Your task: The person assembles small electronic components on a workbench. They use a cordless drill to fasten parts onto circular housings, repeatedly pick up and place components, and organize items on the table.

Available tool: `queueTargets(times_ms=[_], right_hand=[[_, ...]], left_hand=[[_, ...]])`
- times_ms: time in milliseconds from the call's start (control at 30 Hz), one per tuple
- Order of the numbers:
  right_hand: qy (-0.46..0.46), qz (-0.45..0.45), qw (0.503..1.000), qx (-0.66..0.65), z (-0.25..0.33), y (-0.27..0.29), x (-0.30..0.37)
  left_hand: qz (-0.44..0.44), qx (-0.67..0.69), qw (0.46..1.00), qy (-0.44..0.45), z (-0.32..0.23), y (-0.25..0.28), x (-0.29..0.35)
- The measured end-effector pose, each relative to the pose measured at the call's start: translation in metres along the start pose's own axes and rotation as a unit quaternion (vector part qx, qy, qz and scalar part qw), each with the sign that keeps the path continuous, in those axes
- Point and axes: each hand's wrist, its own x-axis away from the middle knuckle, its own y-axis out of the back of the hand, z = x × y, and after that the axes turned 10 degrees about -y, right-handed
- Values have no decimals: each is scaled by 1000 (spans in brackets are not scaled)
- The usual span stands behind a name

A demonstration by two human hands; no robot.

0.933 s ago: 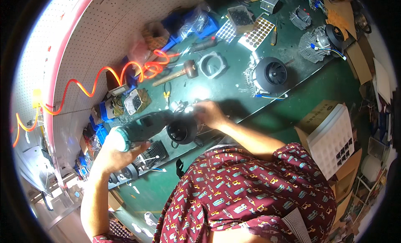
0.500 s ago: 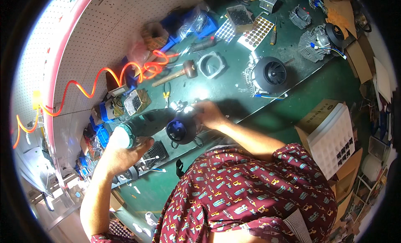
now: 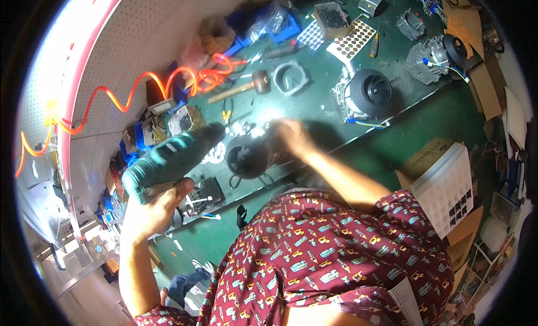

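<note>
My left hand (image 3: 156, 214) is wrapped round the handle of a green power drill (image 3: 168, 160), whose dark nose points right over the bench. Just beyond that nose stands a blower unit with a round black fan (image 3: 246, 158), silvery metal parts at its far side and two loops at its near edge. My right hand (image 3: 290, 134) is beside the blower's right side, smeared by motion. Whether its fingers touch the unit or hold anything cannot be made out.
Farther along the green bench (image 3: 319, 116) sit another black-fan blower (image 3: 372, 93), a metal ring housing (image 3: 290, 78), a mallet (image 3: 246, 86) and yellow-handled pliers (image 3: 227, 110). An orange coiled hose (image 3: 148, 76) hangs at left. Someone's leg (image 3: 185, 284) shows low left.
The drill has drawn back left and tilted, away from the blower. My right hand has shifted slightly right and up. The view has shifted a little, and another person's leg has appeared.
</note>
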Motion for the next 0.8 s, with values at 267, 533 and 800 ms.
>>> queueTargets(times_ms=[267,533,800], right_hand=[[-239,60,934,-258,50,50,57],[-285,85,873,-386,34,5,94],[-257,78,862,-429,17,-3,114]], left_hand=[[-127,234,962,-53,77,-24,76],[-44,334,942,2,158,-65,119],[-35,356,934,-18,185,-101,110]])
